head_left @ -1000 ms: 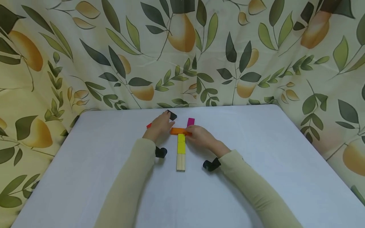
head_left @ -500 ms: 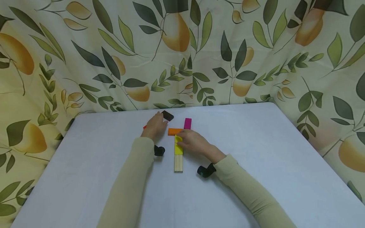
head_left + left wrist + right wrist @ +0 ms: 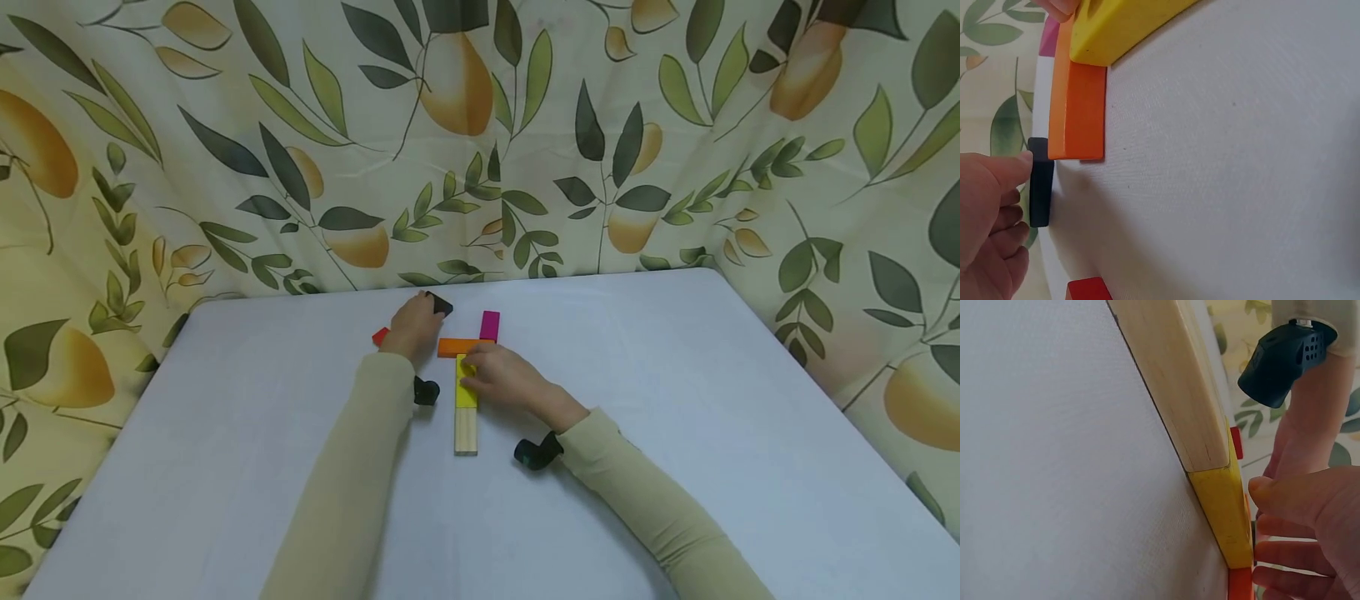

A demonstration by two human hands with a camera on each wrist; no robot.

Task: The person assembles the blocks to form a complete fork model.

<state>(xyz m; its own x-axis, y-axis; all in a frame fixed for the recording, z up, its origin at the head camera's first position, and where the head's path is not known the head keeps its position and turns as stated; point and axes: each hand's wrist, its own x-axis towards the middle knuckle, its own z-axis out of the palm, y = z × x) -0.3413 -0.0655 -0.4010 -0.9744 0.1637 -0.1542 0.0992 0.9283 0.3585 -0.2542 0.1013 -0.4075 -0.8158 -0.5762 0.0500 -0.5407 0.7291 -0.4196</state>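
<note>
In the head view my left hand (image 3: 412,329) is at the black block (image 3: 440,304) near the table's far edge. The left wrist view has its thumb against the black block (image 3: 1041,187), the other fingers curled beside it. My right hand (image 3: 510,379) lies over the yellow block (image 3: 467,396), fingertips resting at its top, fingers fairly straight in the right wrist view. An orange block (image 3: 453,347) lies crosswise beyond the yellow one, touching it. A plain wooden block (image 3: 466,433) continues the yellow one's line towards me. The magenta block (image 3: 490,325) adjoins the orange one's far side.
A red block (image 3: 381,337) lies left of my left hand, partly hidden by it. The white-covered table (image 3: 637,417) stretches around the blocks. Behind it hangs a leaf-and-fruit patterned cloth (image 3: 420,183). Each wrist carries a dark camera (image 3: 536,452).
My right hand has moved from the orange block's right end to the yellow block. My left hand has shifted onto the black block, covering more of it; the red block shows more. The view has drifted slightly.
</note>
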